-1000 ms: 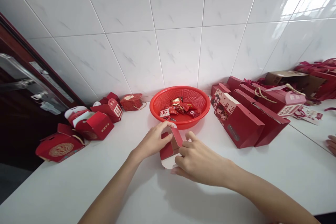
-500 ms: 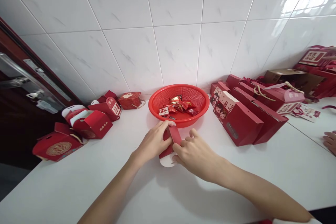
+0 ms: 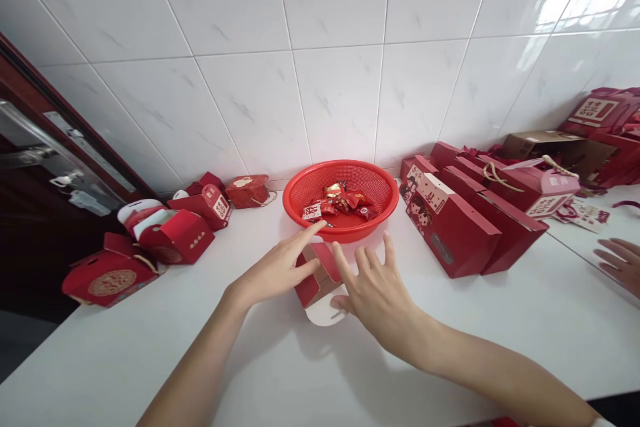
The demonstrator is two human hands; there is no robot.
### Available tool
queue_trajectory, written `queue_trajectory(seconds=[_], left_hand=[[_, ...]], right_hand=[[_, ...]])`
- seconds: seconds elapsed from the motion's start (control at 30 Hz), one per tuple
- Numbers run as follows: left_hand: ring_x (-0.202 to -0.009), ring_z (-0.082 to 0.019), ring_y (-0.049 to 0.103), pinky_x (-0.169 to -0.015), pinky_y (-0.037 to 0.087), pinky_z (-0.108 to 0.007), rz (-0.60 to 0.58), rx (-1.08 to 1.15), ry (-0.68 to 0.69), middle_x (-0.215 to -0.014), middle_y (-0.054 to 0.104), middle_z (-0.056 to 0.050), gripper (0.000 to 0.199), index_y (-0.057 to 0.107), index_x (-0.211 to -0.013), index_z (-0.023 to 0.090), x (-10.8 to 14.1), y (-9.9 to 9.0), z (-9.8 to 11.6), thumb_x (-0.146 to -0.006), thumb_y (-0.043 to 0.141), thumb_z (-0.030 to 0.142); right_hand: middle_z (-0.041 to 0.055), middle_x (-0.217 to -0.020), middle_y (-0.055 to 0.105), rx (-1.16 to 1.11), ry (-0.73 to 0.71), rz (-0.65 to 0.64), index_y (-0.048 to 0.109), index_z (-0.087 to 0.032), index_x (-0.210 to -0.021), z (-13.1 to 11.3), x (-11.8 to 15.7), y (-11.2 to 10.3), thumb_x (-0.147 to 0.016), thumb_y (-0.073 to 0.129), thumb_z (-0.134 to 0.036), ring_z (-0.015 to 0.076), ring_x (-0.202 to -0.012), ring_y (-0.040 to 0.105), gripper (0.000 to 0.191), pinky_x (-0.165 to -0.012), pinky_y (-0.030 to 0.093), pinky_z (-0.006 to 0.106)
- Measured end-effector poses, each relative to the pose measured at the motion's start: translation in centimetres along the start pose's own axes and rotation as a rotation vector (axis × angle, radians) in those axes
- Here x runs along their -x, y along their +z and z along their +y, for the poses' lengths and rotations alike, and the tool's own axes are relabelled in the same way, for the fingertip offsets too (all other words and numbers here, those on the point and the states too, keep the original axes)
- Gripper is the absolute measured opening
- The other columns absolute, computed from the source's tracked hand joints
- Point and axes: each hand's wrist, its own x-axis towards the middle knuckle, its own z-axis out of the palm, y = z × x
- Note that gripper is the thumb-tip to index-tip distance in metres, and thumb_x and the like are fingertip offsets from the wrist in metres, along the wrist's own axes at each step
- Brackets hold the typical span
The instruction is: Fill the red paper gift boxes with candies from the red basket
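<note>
A small red gift box (image 3: pixel 309 285), its flaps spread, stands on the white table between my hands. My left hand (image 3: pixel 273 273) holds its left side, thumb over the opening and index finger stretched towards the far flap. My right hand (image 3: pixel 377 290) is open on the other side, fingers spread; its thumb lies at the white inner face of the near flap (image 3: pixel 325 310), and its index finger is by the red side flap. Just beyond is a red plastic basket (image 3: pixel 341 233) with several wrapped candies (image 3: pixel 345 203) in it.
Several red gift boxes (image 3: pixel 177 237) stand at the left, near a door handle (image 3: pixel 27 157). Larger red boxes (image 3: pixel 453 233) lean in a row at the right, with a cardboard box (image 3: pixel 545 140) behind them. Another person's hand (image 3: pixel 620 260) is at the right edge.
My right hand has gone from closed fingers on the box to spread fingers. The box's flaps have opened wider. Another person's hand has come further in from the right.
</note>
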Motion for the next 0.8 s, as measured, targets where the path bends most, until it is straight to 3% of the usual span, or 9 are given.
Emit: queue_trajectory(seconds=[0.13, 0.23, 0.37, 0.53, 0.67, 0.8], left_hand=[[-0.139, -0.028, 0.051, -0.109, 0.046, -0.040, 0.008, 0.017, 0.000, -0.154, 0.050, -0.008, 0.066, 0.034, -0.156, 0.028, 0.1, -0.1, -0.1, -0.094, 0.051, 0.041], [-0.129, -0.027, 0.059, -0.104, 0.050, -0.039, -0.006, 0.036, -0.015, -0.153, 0.051, -0.009, 0.068, 0.030, -0.158, 0.027, 0.0, 0.0, -0.1, -0.093, 0.050, 0.034], [-0.128, -0.026, 0.060, -0.104, 0.050, -0.038, 0.002, 0.021, -0.003, -0.157, 0.046, -0.007, 0.075, 0.029, -0.158, 0.028, -0.1, 0.1, -0.1, -0.087, 0.049, 0.021], [-0.127, -0.027, 0.061, -0.103, 0.051, -0.038, 0.012, 0.036, 0.020, -0.154, 0.050, -0.008, 0.072, 0.031, -0.158, 0.028, -0.2, 0.2, -0.3, -0.089, 0.050, 0.025], [-0.139, -0.028, 0.050, -0.109, 0.046, -0.041, 0.002, -0.014, 0.053, -0.155, 0.048, -0.009, 0.067, 0.030, -0.157, 0.028, -0.1, 0.3, -0.2, -0.093, 0.051, 0.031], [-0.138, -0.030, 0.049, -0.116, 0.034, -0.056, 0.059, -0.209, 0.059, -0.150, 0.052, -0.011, 0.061, 0.034, -0.153, 0.025, 0.4, 0.8, 0.8, -0.093, 0.045, 0.021]], right_hand=[[0.0266, -0.136, 0.057, -0.016, -0.073, 0.116, 0.034, -0.023, -0.156, -0.1, 0.0, 0.5, -0.089, 0.064, -0.059, 0.0410, -0.132, 0.050, 0.083, -0.108, 0.023, 0.072], [0.0254, -0.146, 0.051, -0.034, -0.108, 0.130, 0.035, -0.027, -0.155, -0.1, 0.0, 0.3, -0.090, 0.064, -0.057, 0.0420, -0.140, 0.042, 0.078, -0.109, 0.021, 0.073], [0.0229, -0.149, 0.048, -0.047, -0.144, 0.130, 0.039, -0.030, -0.153, 0.0, -0.1, 0.3, -0.091, 0.065, -0.053, 0.0411, -0.144, 0.036, 0.071, -0.110, 0.019, 0.072], [0.0232, -0.150, 0.047, -0.052, -0.146, 0.125, 0.039, -0.029, -0.153, 0.0, -0.1, 0.5, -0.091, 0.063, -0.054, 0.0420, -0.146, 0.032, 0.071, -0.111, 0.015, 0.073], [0.0244, -0.148, 0.049, -0.051, -0.114, 0.090, 0.047, -0.024, -0.148, 0.2, 0.0, 0.5, -0.092, 0.060, -0.058, 0.0429, -0.145, 0.034, 0.067, -0.111, 0.015, 0.074], [0.0226, -0.144, 0.054, -0.065, -0.098, 0.064, 0.048, -0.027, -0.147, 0.3, 0.2, 0.5, -0.090, 0.061, -0.059, 0.0413, -0.139, 0.043, 0.066, -0.110, 0.018, 0.075]])
